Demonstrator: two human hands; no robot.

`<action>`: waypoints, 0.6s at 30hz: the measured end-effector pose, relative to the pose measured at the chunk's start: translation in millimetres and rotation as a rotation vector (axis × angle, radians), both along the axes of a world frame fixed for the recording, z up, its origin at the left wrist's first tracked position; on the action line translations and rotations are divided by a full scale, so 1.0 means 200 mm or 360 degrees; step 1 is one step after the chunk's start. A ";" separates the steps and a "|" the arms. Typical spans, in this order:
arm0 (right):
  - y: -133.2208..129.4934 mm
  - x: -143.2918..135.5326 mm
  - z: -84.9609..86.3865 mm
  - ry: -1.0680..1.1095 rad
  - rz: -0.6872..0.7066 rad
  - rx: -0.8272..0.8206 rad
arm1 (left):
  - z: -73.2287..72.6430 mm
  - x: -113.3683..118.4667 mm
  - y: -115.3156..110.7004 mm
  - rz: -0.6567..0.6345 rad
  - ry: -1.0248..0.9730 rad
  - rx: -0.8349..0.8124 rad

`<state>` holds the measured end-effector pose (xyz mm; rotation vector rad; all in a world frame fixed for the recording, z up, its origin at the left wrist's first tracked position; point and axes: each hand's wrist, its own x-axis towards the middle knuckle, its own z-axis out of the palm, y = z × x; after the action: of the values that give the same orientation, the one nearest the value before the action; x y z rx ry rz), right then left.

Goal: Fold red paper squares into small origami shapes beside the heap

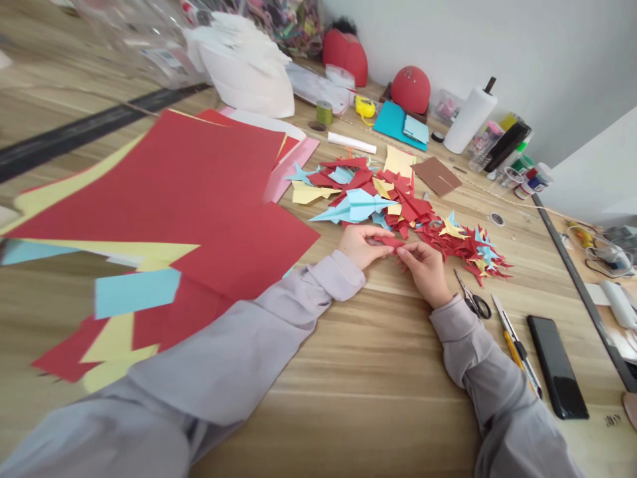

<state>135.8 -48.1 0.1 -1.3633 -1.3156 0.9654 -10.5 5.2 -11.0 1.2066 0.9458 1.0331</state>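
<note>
A small folded piece of red paper (389, 241) is held between both hands above the wooden table. My left hand (362, 245) pinches its left end with thumb and fingers. At its right end, my right hand (423, 267) grips with fingertips closed. Just beyond the hands lies a pile of folded red, yellow and blue paper pieces (415, 210), with a light blue paper plane (355, 206) on top at the near left. Large red paper sheets (199, 179) lie left of my left hand, over yellow and blue ones.
Scissors (475, 302), a box cutter (517, 345) and a black phone (557, 365) lie right of my right forearm. Bottles and jars (512, 149) stand at the back right. A white roll (470, 119), a yellow tape measure (365, 106) and a red dome (411, 89) are along the wall.
</note>
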 end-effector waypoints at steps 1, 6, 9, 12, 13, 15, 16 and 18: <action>0.00 0.00 0.00 -0.0008 -0.0015 -0.0006 | 0.00 0.00 0.00 0.0003 0.0004 -0.0002; 0.00 -0.02 0.01 -0.0015 -0.0085 -0.0032 | -0.01 0.00 0.00 0.0027 0.0035 0.0044; 0.00 -0.02 0.01 0.0025 -0.0110 -0.0045 | -0.01 0.00 0.00 0.0038 0.0028 0.0060; 0.01 -0.02 0.01 0.0041 -0.0120 -0.0050 | -0.01 0.01 0.00 0.0036 0.0022 0.0040; 0.01 -0.02 0.01 0.0042 -0.0122 -0.0049 | -0.01 0.01 0.00 0.0039 0.0025 0.0039; 0.01 -0.02 0.01 0.0042 -0.0116 -0.0047 | -0.01 0.01 0.00 0.0062 0.0047 0.0067; 0.01 -0.02 0.01 0.0045 -0.0109 -0.0044 | 0.00 0.01 0.00 0.0076 0.0057 0.0084; 0.01 -0.01 0.01 0.0062 -0.0083 -0.0038 | 0.00 0.01 -0.01 0.0089 0.0062 0.0094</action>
<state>133.4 -46.6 1.4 -1.3838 -1.2367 0.9706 -9.4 4.2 -11.5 1.2591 0.9902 1.0917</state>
